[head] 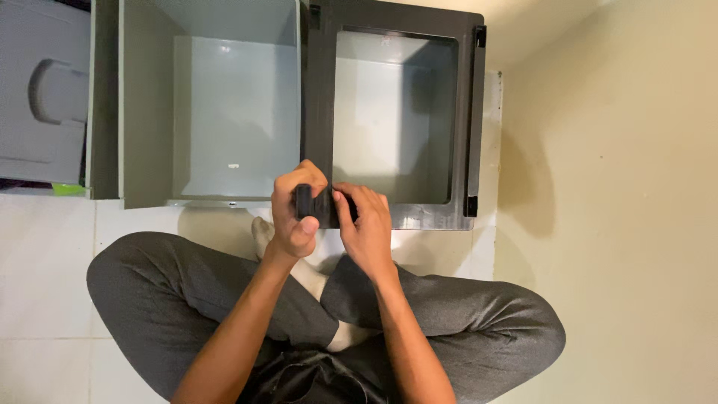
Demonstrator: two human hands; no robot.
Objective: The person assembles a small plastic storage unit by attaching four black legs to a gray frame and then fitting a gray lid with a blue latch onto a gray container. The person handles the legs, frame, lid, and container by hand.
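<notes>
Left hand: the left hand [297,213] was curled into a fist, clamped around a small black part [314,204], with the thumb side turned toward the right hand.
Right hand: the right hand [364,224] sat just beside the left, its fingertips [342,203] pinched on the same small black part from the other side.
Black part: it lay between the two hands, touching both, and mostly hidden by the fingers; its exact shape could not be told.
Just beyond the hands: the lower edge of a dark door frame [396,112] with a clear pane stood directly past the knuckles, where the black part met it.
Beyond the left hand: an open grey cabinet [217,112] showed its bare inner walls.
Further left: a pale grey moulded panel [45,105] with a recessed handle lay well apart from the hands.
Below the hands: crossed legs in grey trousers [464,314] and a white sock [314,280] rested on the white tiled floor [45,262].
Right of the right hand: a cream wall [621,209] rose close by.
</notes>
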